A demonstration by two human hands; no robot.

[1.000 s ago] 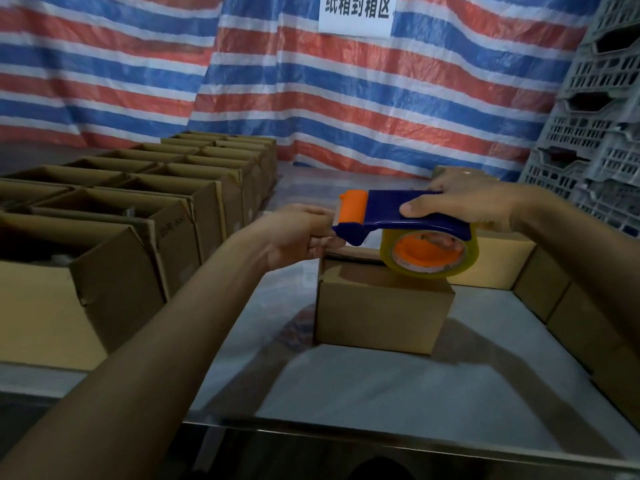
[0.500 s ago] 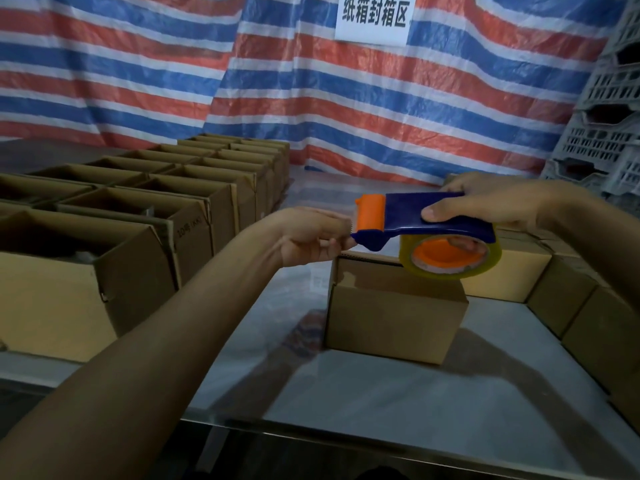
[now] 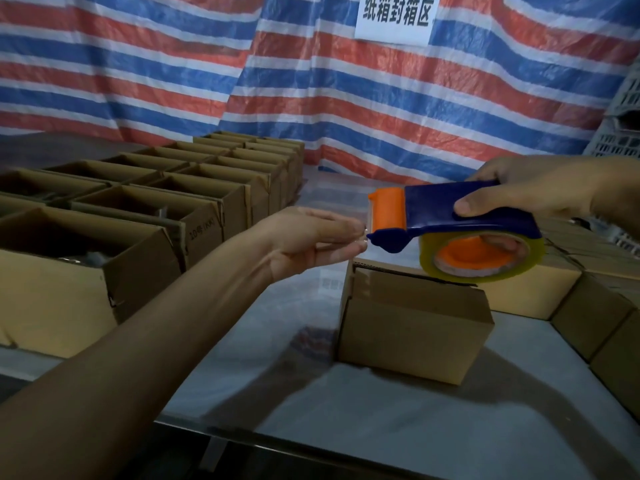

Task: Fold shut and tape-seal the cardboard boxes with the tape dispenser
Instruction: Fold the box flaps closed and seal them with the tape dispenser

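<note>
Here, the cardboard box (image 3: 415,327) I am working on stands near the middle of the table (image 3: 381,424), with its flaps folded down; a dark slit shows along the top front edge. Directly above it I hold the tape dispenser (image 3: 446,213), blue with an orange front end, lying almost level. Its roll of clear tape (image 3: 429,252) hangs under the handle, just over the top of the box; I cannot tell whether the roll touches the cardboard.

My right hand (image 3: 533,192) grips the handle from above, the thumb pressed on the near side and the fingers curled around the far side. My left hand (image 3: 311,237) reaches in from the left, its fingers stretched out and close together, the tips right at the orange front end. Whether they pinch the end of the tape, I cannot tell.

On the left of the table stand rows of open boxes (image 3: 138,216). On the right, closed boxes (image 3: 588,310) are lined up along the edge. Behind everything hangs a striped tarp (image 3: 173,81) in red, blue and white, with a white paper sign (image 3: 394,15) on it, and pale plastic crates (image 3: 623,140) show at the far right.
</note>
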